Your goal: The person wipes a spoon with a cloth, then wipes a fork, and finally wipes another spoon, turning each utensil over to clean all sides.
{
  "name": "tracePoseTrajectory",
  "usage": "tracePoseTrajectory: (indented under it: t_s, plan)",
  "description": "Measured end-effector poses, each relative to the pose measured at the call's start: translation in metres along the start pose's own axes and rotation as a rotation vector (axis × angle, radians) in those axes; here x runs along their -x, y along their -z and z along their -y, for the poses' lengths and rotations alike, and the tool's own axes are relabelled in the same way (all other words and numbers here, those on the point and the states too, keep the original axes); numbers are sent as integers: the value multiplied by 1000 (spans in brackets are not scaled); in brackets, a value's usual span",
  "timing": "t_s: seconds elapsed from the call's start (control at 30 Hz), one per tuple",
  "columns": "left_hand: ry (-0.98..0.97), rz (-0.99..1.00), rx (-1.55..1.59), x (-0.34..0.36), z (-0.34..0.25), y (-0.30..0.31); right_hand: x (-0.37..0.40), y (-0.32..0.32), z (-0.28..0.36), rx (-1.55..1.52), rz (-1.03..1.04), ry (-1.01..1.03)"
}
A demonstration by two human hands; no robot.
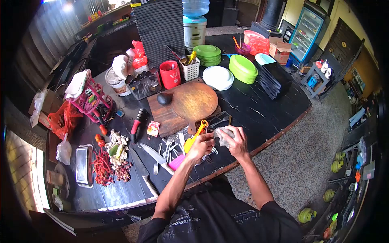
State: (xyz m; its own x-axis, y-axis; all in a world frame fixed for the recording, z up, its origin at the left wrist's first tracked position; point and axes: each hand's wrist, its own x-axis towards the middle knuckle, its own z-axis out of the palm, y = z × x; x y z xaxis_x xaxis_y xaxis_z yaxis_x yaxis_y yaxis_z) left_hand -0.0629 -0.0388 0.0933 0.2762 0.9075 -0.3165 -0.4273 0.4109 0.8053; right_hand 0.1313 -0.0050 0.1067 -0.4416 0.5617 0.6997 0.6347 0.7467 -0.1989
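Black shirt (227,218) nearest the lens, a person leans over a crowded desk (259,109), the right hand's (240,143) fingers gripping a crumpled cloth (223,137) just above the front edge. The left hand's (199,148) fingers curl beside it; whether they pinch a utensil cannot be told. Pale grey and translucent in places, the cloth looks thin, soft and bunched into uneven folds. It could snag on tines or slip if the grip loosens, as loose forks and spoons (170,140) lie tangled just beneath the hands. A yellow-orange utensil (198,135) beside the left fingers could be knocked by a sideways move. Farther left, a broad knife (153,154) lies bare-bladed, its handle close to the left forearm; a brush of the arm could turn the blade. Beyond the cutlery, a round wooden board (196,97) rests on a rectangular one (158,106), a dark rounded object (164,99) beside it
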Motion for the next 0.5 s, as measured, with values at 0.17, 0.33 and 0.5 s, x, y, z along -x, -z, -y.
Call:
tracePoseTrajectory:
  t_s: [0.17,0.33,0.5]
  plan:
    - [8,-76,112,2,6,5,-13,-9,15,-27,-30,-130]
    - [-102,-103,101,7,8,-1,-6,-23,29,-201,42,-86]
    - [-155,-237,-52,12,16,-2,-1,-27,21,-107,28,-44]
